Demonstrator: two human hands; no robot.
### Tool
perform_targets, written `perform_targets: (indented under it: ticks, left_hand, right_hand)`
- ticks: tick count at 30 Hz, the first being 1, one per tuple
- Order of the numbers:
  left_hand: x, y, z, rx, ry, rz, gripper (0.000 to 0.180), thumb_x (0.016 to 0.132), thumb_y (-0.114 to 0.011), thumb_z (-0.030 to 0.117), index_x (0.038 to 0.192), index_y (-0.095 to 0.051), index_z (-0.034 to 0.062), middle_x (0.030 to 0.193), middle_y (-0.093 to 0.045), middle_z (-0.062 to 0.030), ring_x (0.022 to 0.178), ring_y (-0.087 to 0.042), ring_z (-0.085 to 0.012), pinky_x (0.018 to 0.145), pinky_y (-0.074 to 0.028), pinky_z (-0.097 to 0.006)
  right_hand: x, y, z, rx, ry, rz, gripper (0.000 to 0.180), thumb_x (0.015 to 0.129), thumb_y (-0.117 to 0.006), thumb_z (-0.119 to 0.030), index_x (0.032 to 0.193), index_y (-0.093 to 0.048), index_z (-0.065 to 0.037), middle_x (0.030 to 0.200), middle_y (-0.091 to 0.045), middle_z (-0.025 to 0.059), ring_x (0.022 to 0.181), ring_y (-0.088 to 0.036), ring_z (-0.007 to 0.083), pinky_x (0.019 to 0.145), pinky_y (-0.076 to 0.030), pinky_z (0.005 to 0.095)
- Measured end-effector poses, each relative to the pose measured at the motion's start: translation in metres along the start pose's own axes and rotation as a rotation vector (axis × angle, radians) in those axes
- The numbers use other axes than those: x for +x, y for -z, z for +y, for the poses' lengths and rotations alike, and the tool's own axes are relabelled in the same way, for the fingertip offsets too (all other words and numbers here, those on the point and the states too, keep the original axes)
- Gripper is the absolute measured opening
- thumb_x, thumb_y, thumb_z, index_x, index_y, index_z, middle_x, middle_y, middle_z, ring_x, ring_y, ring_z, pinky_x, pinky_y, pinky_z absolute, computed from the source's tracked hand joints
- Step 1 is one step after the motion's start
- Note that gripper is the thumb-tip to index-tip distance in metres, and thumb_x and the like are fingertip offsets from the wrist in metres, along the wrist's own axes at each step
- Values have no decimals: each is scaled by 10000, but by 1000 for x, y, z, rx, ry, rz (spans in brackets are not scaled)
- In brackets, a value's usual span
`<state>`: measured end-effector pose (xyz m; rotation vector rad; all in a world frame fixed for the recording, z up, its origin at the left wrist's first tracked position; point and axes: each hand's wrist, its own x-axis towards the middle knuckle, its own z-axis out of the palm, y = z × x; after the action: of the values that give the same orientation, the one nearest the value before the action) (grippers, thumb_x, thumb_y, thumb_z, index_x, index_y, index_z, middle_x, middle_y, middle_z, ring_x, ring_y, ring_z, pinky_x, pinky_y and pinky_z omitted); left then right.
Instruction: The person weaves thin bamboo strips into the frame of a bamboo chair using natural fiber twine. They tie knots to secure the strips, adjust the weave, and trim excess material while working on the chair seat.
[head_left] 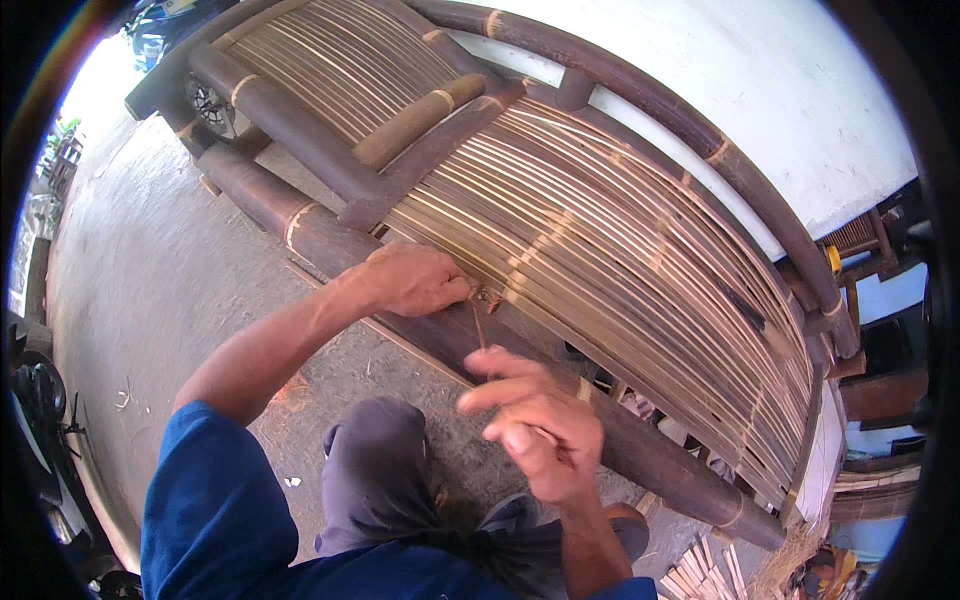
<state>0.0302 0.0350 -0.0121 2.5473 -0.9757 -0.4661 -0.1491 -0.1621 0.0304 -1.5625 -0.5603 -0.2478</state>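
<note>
Right hand [540,425] pinches thin strip [479,325] running up to left hand [415,280].

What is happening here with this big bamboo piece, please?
A person in a blue shirt is crouched on a concrete floor beside a bamboo bench made of thick dark poles and many thin slats. The left hand presses on the front pole at the edge of the slats. The right hand pinches a thin strip that runs up to that same spot. A small pile of cut bamboo pieces lies on the floor at the lower right.
</note>
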Motion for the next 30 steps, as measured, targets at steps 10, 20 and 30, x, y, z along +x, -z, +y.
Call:
perform_targets:
  ticks: [10, 20, 30]
  left_hand:
    - [-2, 0, 2, 17, -68, 64, 462, 981, -462, 406, 995, -726, 26, 961, -706, -263, 940, -673, -465, 845, -532, -535]
    - [-2, -5, -8, 44, -149, 91, 438, 1002, -483, 406, 1030, -744, 56, 925, -705, -254, 895, -686, -435, 805, -541, -523]
    - [-93, -29, -101, -494, 123, 980, 331, 1056, -551, 261, 955, -764, 28, 905, -760, -49, 828, -684, -139, 756, -564, -349]
  right_hand:
    - [-43, 5, -28, 184, -288, 209, 213, 970, -523, -51, 777, -554, 34, 695, -539, 58, 634, -466, 138, 630, -424, 326]
    - [-56, -5, -26, 126, -185, 307, 184, 926, -505, -109, 797, -534, 20, 633, -488, 78, 616, -467, 193, 721, -496, 455]
    - [-216, 151, -73, 433, -432, 1316, 419, 961, -640, -394, 1199, -508, -75, 804, -608, 103, 621, -562, 231, 555, -468, 404]
